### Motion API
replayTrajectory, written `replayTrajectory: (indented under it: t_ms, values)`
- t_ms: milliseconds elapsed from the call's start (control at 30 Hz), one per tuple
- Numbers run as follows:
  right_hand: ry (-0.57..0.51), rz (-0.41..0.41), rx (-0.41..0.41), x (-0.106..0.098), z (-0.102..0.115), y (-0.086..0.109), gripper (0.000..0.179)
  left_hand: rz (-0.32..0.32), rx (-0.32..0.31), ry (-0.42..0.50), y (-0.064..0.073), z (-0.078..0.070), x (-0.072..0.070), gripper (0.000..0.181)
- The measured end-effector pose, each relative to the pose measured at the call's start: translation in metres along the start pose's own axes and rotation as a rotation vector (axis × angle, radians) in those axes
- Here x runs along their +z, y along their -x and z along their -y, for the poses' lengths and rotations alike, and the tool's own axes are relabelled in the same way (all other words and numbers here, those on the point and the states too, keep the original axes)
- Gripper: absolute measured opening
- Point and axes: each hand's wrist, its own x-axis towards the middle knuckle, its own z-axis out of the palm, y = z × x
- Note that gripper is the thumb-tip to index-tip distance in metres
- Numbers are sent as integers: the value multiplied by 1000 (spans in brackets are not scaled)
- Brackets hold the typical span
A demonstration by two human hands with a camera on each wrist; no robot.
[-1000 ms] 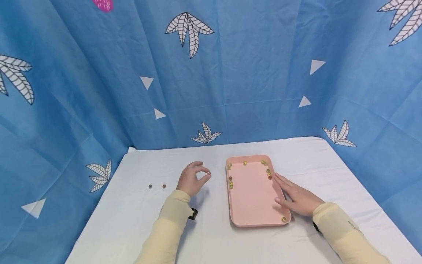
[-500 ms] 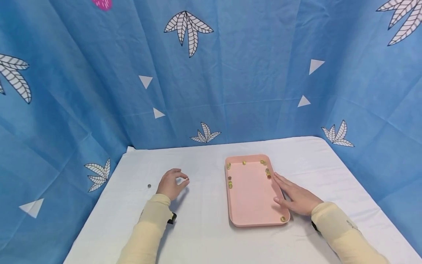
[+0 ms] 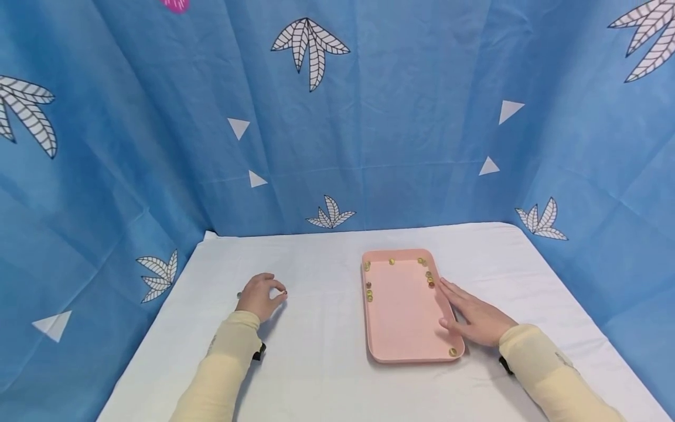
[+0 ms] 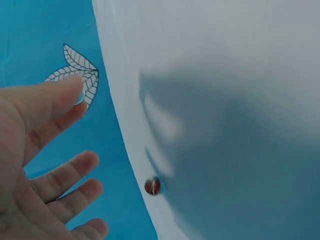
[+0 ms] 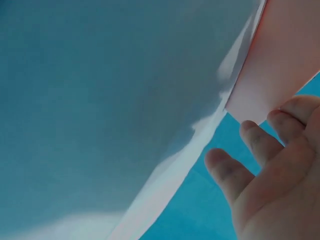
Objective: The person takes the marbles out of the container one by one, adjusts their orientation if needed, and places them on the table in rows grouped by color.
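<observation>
In the head view my left hand (image 3: 258,298) hovers over the left part of the table, pinching a small marble (image 3: 285,292) between thumb and index finger. The left wrist view shows a pale blue bit of that marble (image 4: 80,97) at the fingertips; the other fingers spread loosely. Below lies a red-brown marble (image 4: 154,185) on the cloth, hidden by the hand in the head view. A grey marble (image 3: 239,295) peeks out just left of the hand. My right hand (image 3: 477,316) rests with extended fingers along the right rim of a pink tray (image 3: 406,358).
Several yellowish marbles (image 3: 370,293) and a few reddish ones (image 3: 431,284) lie along the tray's inner walls, with one yellow marble (image 3: 453,352) in its near right corner. White cloth (image 3: 316,375) covers the table. Blue patterned curtains (image 3: 411,129) enclose its back and sides.
My left hand has moved left, away from the tray, with the marble still pinched. It now covers the reddish table marble from the head camera. The right hand has stayed at the tray.
</observation>
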Motion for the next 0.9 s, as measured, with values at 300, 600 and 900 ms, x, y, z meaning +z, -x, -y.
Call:
replayTrajectory:
  t_ms: [300,600,900]
  values:
    - [16,-6,3,-1,3,5,85,-6,30,-80,-1,7,-2,10]
    - [15,-23,-14,3,2,8,85,40,10,-159,-4,7,0,8]
    - [11,-10,4,2,1,7,87,60,2,-157,-12,11,4,6]
